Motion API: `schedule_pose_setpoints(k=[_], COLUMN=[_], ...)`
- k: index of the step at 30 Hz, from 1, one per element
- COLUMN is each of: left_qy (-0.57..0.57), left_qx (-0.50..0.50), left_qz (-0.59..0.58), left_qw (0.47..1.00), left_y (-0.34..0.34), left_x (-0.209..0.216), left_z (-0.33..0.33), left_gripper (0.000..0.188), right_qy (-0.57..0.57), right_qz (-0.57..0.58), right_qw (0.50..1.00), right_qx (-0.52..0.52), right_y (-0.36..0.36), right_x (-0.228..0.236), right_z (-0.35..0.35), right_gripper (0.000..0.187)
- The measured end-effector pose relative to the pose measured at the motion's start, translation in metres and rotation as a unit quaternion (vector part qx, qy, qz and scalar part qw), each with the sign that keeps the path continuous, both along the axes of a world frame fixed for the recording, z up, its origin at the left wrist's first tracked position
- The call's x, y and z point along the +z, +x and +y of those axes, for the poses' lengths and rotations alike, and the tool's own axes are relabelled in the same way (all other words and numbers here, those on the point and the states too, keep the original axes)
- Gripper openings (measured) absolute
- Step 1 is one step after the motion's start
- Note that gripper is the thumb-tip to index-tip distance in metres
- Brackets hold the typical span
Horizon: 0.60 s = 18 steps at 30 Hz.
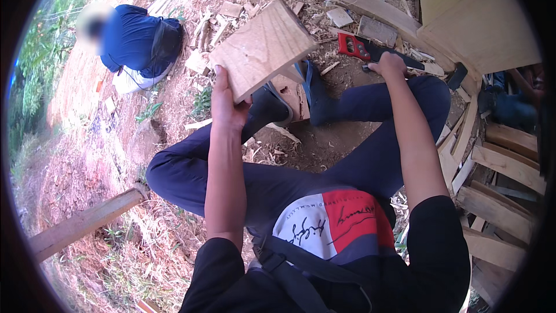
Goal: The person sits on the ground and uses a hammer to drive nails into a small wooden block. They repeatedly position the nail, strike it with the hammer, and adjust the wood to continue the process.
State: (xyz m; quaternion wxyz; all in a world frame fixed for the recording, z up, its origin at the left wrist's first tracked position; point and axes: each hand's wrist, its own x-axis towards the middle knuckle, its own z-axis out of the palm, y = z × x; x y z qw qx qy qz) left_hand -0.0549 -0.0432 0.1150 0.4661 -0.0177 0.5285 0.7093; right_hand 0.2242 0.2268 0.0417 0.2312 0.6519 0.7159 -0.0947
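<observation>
My left hand [227, 101] grips a flat, light-brown wooden block [263, 46] by its near left edge, thumb on the broad face. The block is tilted and held above my feet. My right hand [389, 65] is closed round a tool handle, whose dark butt end [365, 68] pokes out on the left. A dark metal head [457, 75] shows farther right; whether it belongs to that handle I cannot tell. Beside and partly behind this hand lies a handsaw with a red handle [354, 47] and black blade [414, 62]. A piece of wood [291, 88] lies between my feet.
Wood chips and offcuts [340, 17] litter the ground ahead, with a long curved plank [353, 1] behind them. Stacked boards [498, 208] stand at right, below a large pale panel [469, 17]. A person in blue [142, 40] sits far left; a pole [87, 220] lies near left.
</observation>
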Motion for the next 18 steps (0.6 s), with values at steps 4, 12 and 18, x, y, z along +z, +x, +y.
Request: schedule_pose_setpoints(k=[4,12,18], left_qy=[-0.07,-0.16,-0.198], left_qx=[-0.014,-0.066,-0.131], left_qz=[0.01,0.109,0.174], left_qw=[0.997,0.979,0.956], left_y=[-0.001,-0.017,-0.007], left_x=[-0.04,-0.039,-0.032], left_z=[0.011,0.015,0.033], left_gripper=[0.038,0.046,0.051], right_qy=[-0.03,0.012,0.016], right_qz=[-0.124,-0.122,-0.054], right_qw=[0.992,0.992,0.998], right_qx=[-0.003,-0.01,0.026], right_y=[0.014,0.027,0.034], right_x=[-0.022,-0.023,-0.007], right_z=[0.008,0.01,0.012], right_gripper=[0.039,0.053,0.034])
